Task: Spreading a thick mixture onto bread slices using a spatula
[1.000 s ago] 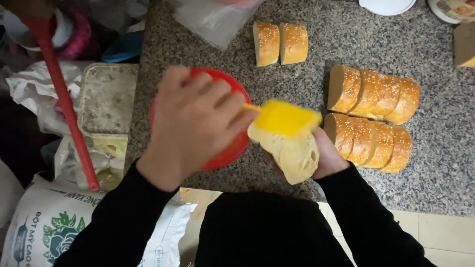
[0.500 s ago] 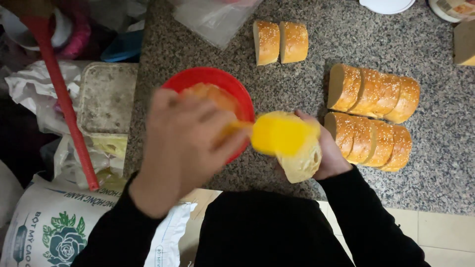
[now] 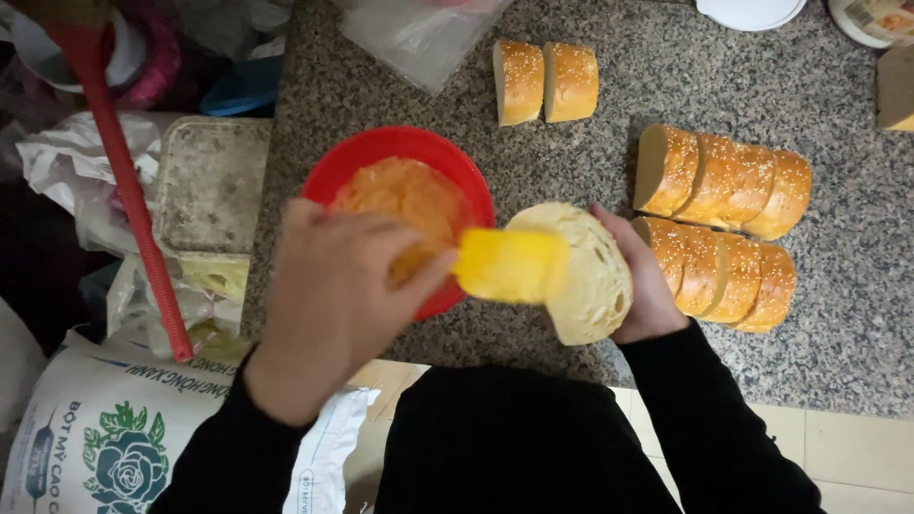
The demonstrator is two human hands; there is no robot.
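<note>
At the near edge of the tabletop (image 3: pixel 571 124), the left hand (image 3: pixel 338 300) is closed on the handle of a yellow spatula (image 3: pixel 509 265), fingers wrapped together so that the handle itself is hidden. The spatula blade lies flat against the cut face of a bread slice (image 3: pixel 590 271), touching its left half. The right hand (image 3: pixel 647 286) is clamped on that bread slice from the right side, thumb at the top rim and fingers behind the crust, holding the pale, open-crumbed face turned up toward the camera. Just left of the slice, partly under the left hand, stands a red bowl (image 3: pixel 381 152) containing an orange spread (image 3: pixel 405 195). To the right of the right hand, two rows of sliced sesame-topped bread (image 3: pixel 724 186) rest on the tabletop, the nearer row touching the back of the hand. Farther back, two more bread pieces (image 3: pixel 545 81) lie side by side, with a clear plastic bag (image 3: pixel 419 38) near them. Left of the tabletop are a worn square container (image 3: pixel 209 181), a red handle (image 3: pixel 124 190) running diagonally, and a white sack (image 3: pixel 105 438) with a floral print on the floor.
</note>
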